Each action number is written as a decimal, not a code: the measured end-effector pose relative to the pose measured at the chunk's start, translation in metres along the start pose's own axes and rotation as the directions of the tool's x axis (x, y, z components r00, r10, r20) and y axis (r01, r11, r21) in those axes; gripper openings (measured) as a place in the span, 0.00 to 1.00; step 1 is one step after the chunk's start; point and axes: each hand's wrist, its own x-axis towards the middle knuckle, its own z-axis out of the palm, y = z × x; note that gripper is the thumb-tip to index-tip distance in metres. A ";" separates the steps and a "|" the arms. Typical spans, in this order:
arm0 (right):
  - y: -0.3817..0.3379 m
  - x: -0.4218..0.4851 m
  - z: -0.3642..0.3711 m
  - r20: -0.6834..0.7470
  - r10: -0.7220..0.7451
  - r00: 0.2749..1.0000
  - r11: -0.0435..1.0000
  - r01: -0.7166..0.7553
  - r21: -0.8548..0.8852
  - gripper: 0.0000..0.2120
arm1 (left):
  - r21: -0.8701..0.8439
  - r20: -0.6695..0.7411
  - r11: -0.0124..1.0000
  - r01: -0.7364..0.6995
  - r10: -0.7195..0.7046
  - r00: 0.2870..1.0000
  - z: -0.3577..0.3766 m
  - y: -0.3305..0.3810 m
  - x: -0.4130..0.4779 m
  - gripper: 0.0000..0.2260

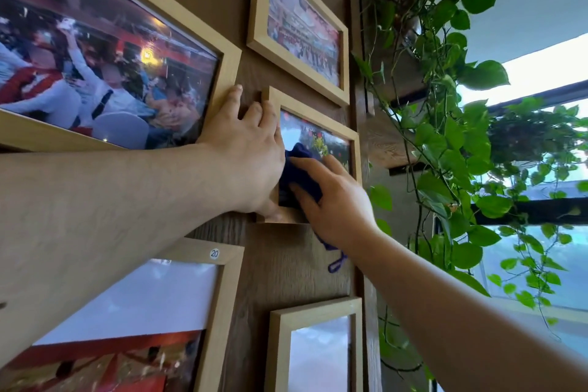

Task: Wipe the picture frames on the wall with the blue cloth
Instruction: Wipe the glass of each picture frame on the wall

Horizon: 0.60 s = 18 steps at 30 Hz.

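Several light wooden picture frames hang on a dark wood wall. A small frame sits in the middle. My right hand presses the blue cloth flat against its glass, and a loose end of the cloth dangles below my wrist. My left hand grips the small frame's left edge, fingers curled over its top left corner and thumb under its bottom. A large frame is to the left, another frame above, a large one with a "20" sticker below left, and a small one below.
A trailing green vine plant hangs right of the wall, close to my right forearm. Dark wooden shelves jut out beside the frames. Windows lie beyond the plant on the far right.
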 end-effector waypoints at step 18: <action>0.047 -0.027 -0.003 0.072 0.170 0.983 0.978 -0.160 -0.132 0.19 | -0.002 0.034 1.000 0.020 -0.020 0.999 -0.003 0.001 -0.003 0.54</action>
